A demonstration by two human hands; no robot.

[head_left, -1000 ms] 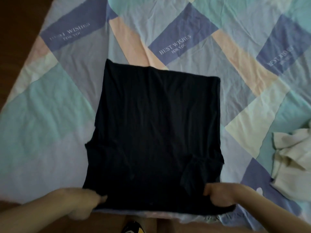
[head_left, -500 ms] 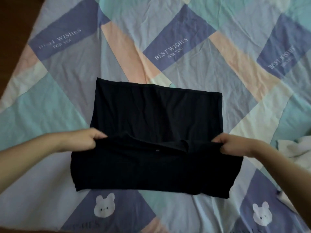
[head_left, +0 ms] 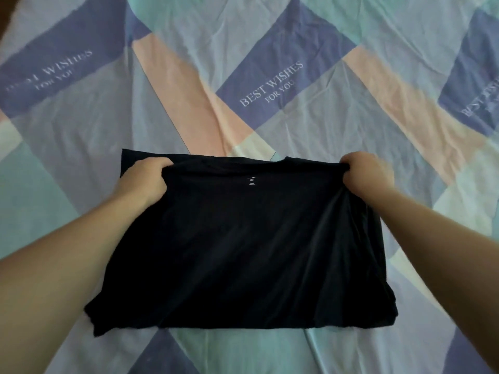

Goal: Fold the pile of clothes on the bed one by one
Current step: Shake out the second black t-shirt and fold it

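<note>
Black T-shirt half-folded on the bed, both hands holding its far edge

The black T-shirt [head_left: 243, 252] lies between the forearms on the patchwork bedsheet [head_left: 297, 36]; left hand [head_left: 147, 179] and right hand [head_left: 368, 176] each pinch a corner of the upper layer – let go unevenly and it could land skewed over the lower edge. The fingertips are buried in cloth, the small neck print [head_left: 252, 182] is unreadable, and the pile is out of view.
</note>
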